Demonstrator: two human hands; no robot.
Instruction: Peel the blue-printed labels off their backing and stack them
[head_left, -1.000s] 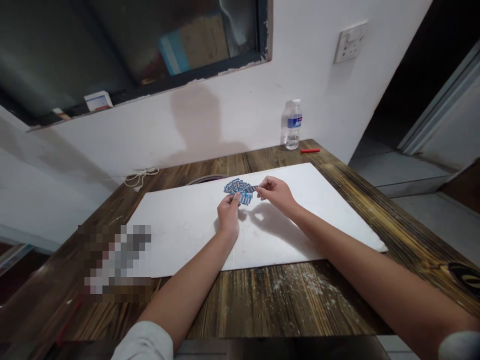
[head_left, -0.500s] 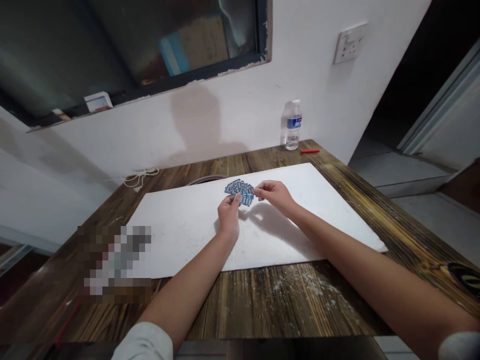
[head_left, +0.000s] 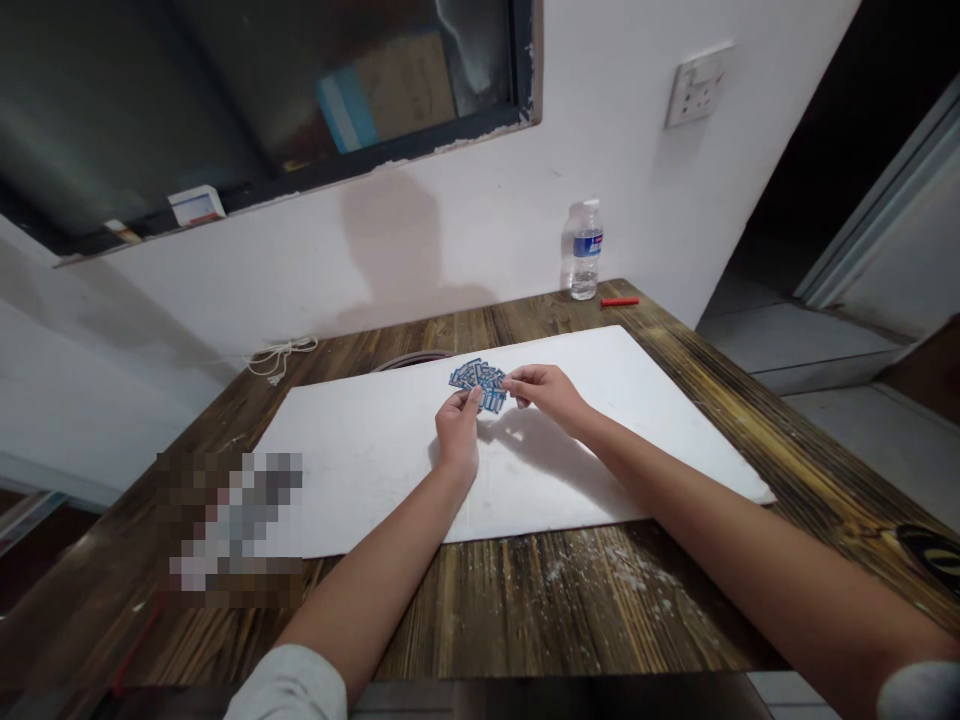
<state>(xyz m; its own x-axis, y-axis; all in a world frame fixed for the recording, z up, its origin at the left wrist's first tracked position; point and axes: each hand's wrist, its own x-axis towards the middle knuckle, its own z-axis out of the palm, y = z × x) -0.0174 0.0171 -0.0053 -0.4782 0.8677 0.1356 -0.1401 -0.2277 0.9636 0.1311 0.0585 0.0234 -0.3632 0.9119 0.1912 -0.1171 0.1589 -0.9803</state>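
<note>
A fanned bunch of small blue-and-grey cards (head_left: 478, 378) is held up above a white board (head_left: 360, 470). My left hand (head_left: 457, 420) grips the fan at its lower edge, thumb on the front face. My right hand (head_left: 546, 390) is closed in a pinch at the right edge of the fan, fingertips against the cards there. Its fingers cover that edge, and what is printed on the cards is too small to read.
The board lies on a dark wooden table (head_left: 510, 610). At the back stand a water bottle (head_left: 586, 255) and a red stick-like object (head_left: 619, 301). A white cable (head_left: 281, 352) lies at the back left. A blurred-out patch (head_left: 232, 525) covers something at the left.
My right hand has shifted slightly left, so its fingertips overlap the fan's right edge more. My left hand and the cards stay in place.
</note>
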